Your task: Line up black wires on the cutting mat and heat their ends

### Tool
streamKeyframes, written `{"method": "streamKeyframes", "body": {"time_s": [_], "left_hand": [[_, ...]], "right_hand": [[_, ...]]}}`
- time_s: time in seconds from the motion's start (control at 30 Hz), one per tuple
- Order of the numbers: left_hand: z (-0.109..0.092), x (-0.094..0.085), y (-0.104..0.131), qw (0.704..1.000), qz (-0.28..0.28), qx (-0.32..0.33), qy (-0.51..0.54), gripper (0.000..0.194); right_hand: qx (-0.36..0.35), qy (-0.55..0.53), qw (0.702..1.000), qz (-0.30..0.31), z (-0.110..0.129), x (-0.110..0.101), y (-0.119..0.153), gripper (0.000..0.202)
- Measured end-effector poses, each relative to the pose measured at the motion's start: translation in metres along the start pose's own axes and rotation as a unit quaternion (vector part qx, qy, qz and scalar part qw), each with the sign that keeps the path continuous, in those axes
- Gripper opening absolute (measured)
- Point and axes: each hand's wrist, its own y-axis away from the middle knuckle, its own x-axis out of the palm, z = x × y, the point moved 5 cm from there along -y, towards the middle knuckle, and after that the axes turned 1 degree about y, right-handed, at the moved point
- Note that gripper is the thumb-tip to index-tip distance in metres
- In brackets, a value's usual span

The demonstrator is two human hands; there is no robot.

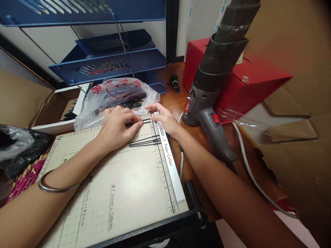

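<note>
A cream paper cutter board (129,186) with printed rulers lies in front of me. My left hand (120,125) is over its far part, thumb and index finger pinched on a thin black cord (146,120). Beside the far right edge, my right hand (164,120) touches the cord's other end with its thumb side, index finger stretched out and apart. Several more black cords (142,142) lie side by side on the board just nearer to me, their right ends by the white ruler strip (170,162).
Behind the board are a clear plastic bag (90,106) of black cords and a blue tiered rack (108,65). A heat gun (209,86) stands at the right before a red box (258,82). A small black bundle (175,83) and magenta cords (28,175) lie nearby.
</note>
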Motion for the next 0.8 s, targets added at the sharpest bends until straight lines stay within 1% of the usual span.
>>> {"method": "streamKeyframes", "body": {"time_s": [0.2,0.33,0.57,0.8], "left_hand": [[-0.0004,0.0019,0.0018,1.0,-0.011,0.017,-0.007,0.037],[-0.001,0.003,0.0025,1.0,-0.007,0.026,-0.01,0.038],[0.0001,0.0011,0.0024,1.0,0.001,0.015,0.004,0.035],[-0.0017,-0.0019,0.0031,1.0,0.008,0.017,0.01,0.033]], "right_hand": [[-0.001,0.0,1.0,0.002,0.0014,0.0,0.0004,0.046],[-0.001,0.004,1.0,-0.001,0.0041,-0.0001,0.0011,0.045],[0.003,0.003,1.0,-0.002,0.0054,0.0009,0.0028,0.048],[-0.012,0.016,1.0,-0.002,0.0045,-0.0008,0.0022,0.045]]}}
